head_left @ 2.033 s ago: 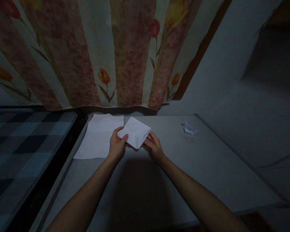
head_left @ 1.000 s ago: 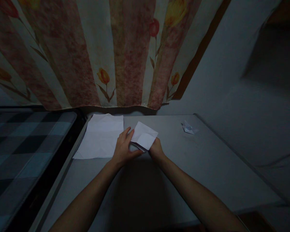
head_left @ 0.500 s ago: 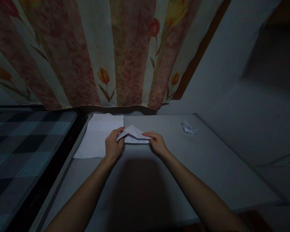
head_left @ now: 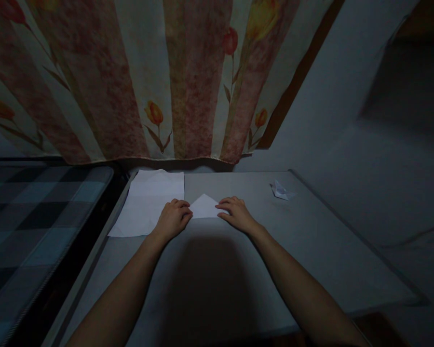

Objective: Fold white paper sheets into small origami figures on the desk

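A folded white paper with a pointed top and a straight lower edge lies on the table between my hands. At its left corner, my left hand has its fingers and thumb closed on the paper. My right hand grips the opposite corner, thumb below and fingers above. Both corners are partly covered by my fingers. To the left, close to my left hand, white paper sheets lie flat.
A small folded paper boat stands at the back right of the white table. A tulip-patterned curtain hangs behind the table. On the left is a checked mattress, and a wall runs along the right.
The folded paper has gone from held up with its lower layer gaping to lying flat, its point facing away. Both hands have lowered with it, and their fingers have shifted on the corners.
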Motion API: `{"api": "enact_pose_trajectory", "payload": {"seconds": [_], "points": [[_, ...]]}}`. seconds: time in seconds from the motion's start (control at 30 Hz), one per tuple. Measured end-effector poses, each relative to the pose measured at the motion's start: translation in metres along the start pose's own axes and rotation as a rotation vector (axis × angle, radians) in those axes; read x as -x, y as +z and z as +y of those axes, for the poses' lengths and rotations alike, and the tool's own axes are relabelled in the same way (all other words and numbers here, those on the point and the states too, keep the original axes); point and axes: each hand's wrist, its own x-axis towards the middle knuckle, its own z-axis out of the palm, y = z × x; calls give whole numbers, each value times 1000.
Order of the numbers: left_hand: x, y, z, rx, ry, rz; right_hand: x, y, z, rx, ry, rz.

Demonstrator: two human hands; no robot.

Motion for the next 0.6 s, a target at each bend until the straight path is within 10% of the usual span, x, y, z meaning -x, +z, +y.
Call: {"api": "enact_pose_trajectory", "payload": {"seconds": [0.6], "points": [[-1, -5, 4, -54, -31, -6, 0, -5, 8, -191, -99, 97]]}}
